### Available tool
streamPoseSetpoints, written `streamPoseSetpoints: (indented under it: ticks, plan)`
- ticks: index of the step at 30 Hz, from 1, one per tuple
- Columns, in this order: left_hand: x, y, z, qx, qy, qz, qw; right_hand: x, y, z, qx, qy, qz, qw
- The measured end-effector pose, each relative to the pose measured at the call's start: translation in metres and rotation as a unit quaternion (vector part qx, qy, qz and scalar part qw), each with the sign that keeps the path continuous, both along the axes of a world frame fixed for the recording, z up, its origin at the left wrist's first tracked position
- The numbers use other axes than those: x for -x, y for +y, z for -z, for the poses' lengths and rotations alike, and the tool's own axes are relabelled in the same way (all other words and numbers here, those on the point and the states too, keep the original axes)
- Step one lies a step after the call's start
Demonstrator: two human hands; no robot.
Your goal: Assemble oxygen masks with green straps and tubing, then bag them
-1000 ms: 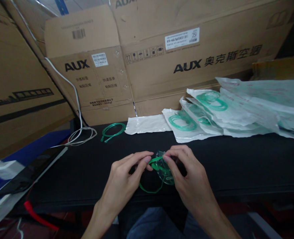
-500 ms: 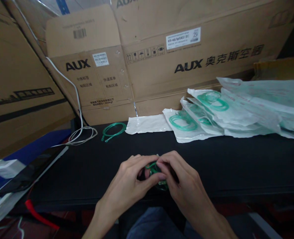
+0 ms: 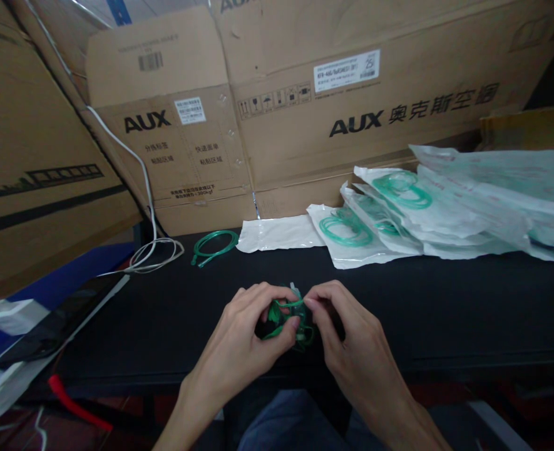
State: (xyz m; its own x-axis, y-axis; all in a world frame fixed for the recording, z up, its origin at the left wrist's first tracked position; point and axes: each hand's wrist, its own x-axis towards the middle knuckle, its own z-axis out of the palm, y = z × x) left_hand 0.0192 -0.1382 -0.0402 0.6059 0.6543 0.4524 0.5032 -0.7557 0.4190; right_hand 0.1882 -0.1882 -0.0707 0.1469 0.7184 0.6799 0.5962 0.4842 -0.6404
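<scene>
Head camera is giving me the black surface (image 3: 446, 307) from above, and I am reading it left to right. Off the left edge, a white charger (image 3: 16, 318) is sitting beside a dark flat device. Near the back left corner, a white cable (image 3: 161, 262) is lying in loops, and to its right, along the back edge, a green tube (image 3: 215, 244) is lying coiled. Close to the middle of the front edge, my left hand (image 3: 246, 326) is grasping a clear mask (image 3: 300, 312), thumb and fingers bent around its left side. The mask is sitting between my hands; I cannot tell whether it is touching the surface. My right hand (image 3: 352, 326) is pinching the green strap (image 3: 295, 304) between thumb and forefinger. Behind them, a white packet (image 3: 281, 235) is lying at the back edge, touching the bagged tubing (image 3: 349, 232), with more bags (image 3: 474, 207) piling toward the back right corner. I am judging the slack strap the main risk: a loop could be snagging on a finger and twisting. Pulling too hard could be bending the soft mask; a loose left grip could be letting it slide off the front edge.
</scene>
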Motion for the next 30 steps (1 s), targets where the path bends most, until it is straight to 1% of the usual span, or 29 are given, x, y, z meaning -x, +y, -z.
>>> streamPoseSetpoints:
  ticks: [4, 9, 13, 15, 17, 20, 21, 22, 23, 26, 28, 30]
  plan:
    - [0.000, 0.000, -0.001, -0.004, -0.006, -0.014, 1.000, -0.001, -0.001, 0.001, 0.019, 0.030, 0.027, 0.999]
    - [0.001, 0.000, -0.002, -0.016, -0.001, -0.046, 0.999, -0.003, -0.003, 0.005, 0.037, 0.091, 0.043, 0.994]
    - [0.002, 0.001, -0.001, -0.010, -0.013, -0.053, 0.998, -0.003, -0.003, 0.005, 0.027, 0.145, 0.053, 0.988]
    - [0.003, 0.001, 0.000, -0.010, -0.016, -0.053, 0.998, -0.003, -0.003, 0.004, 0.017, 0.151, 0.057, 0.987]
    - [0.004, 0.002, 0.001, -0.012, -0.021, -0.051, 0.998, -0.004, -0.004, 0.001, 0.011, 0.127, 0.028, 0.991]
    - [0.004, 0.003, 0.001, -0.020, -0.045, -0.045, 0.998, -0.005, -0.006, -0.004, 0.008, 0.063, -0.086, 0.994]
    - [0.005, 0.004, 0.002, -0.024, -0.055, -0.042, 0.997, -0.006, -0.007, -0.005, 0.008, 0.054, -0.118, 0.992]
    - [0.005, 0.005, 0.002, -0.027, -0.064, -0.037, 0.997, -0.007, -0.007, -0.006, 0.009, 0.055, -0.133, 0.990]
    - [0.005, 0.006, 0.002, -0.029, -0.073, -0.033, 0.996, -0.007, -0.007, -0.007, 0.010, 0.065, -0.133, 0.989]
    - [0.006, 0.007, 0.003, -0.028, -0.097, -0.039, 0.994, -0.009, -0.004, -0.005, 0.025, 0.113, -0.089, 0.989]
    - [0.007, 0.007, 0.004, -0.022, -0.111, -0.040, 0.993, -0.008, 0.000, -0.002, 0.056, 0.149, -0.075, 0.984]
    - [0.008, 0.006, 0.005, -0.012, -0.122, -0.018, 0.992, -0.007, 0.003, 0.001, 0.098, 0.192, -0.084, 0.973]
